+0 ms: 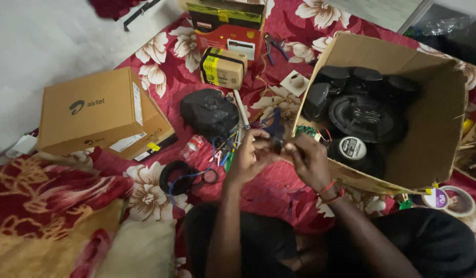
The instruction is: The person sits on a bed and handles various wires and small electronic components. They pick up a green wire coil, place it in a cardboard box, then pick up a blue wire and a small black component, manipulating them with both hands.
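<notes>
- Two hands, left hand [248, 154] and right hand [306, 158], pinch together on a small dark part [276, 135].
- It could slip among the loose wires [225, 149]: the grip looks fingertip-only.

Dim room, pale floor [52, 41] beneath a red floral spread [166, 62].

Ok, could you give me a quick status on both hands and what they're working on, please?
Left hand and right hand together, both in a grip on a small dark part. Open box of speakers at right. Wires just beyond the hands.
</notes>
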